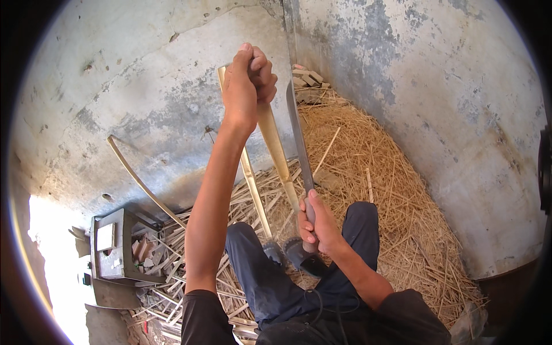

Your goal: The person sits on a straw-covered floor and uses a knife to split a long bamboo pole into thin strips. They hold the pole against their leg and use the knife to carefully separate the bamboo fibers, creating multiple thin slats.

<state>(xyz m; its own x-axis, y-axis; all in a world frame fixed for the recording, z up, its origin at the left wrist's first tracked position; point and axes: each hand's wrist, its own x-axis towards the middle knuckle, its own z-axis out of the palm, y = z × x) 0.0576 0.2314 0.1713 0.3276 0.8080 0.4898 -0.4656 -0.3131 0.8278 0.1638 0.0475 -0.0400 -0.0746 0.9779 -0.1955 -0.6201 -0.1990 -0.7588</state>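
A long pale strip of split bamboo (275,141) is gripped high up by the left hand (248,86), its fingers clamped around the upper end, while the lower end is carried down toward the shoes (307,261) and partly hidden behind the right hand (321,225). By the right hand's fingers, closed around the handle, a long knife (299,135) is held nearly upright, its blade seen beside the strip with a gap between. A second strip (251,181) is passed partly behind the left forearm; whether it is also held, or joined to the first lower down, cannot be told. The work is judged to be partway through: the bamboo has been opened into narrow lengths, but no finished piece can be singled out, and further splitting or trimming seems to be left. Much cutting is suggested by the loose slats (172,299) and the heap of straw-coloured shavings (374,161) spread over the floor.
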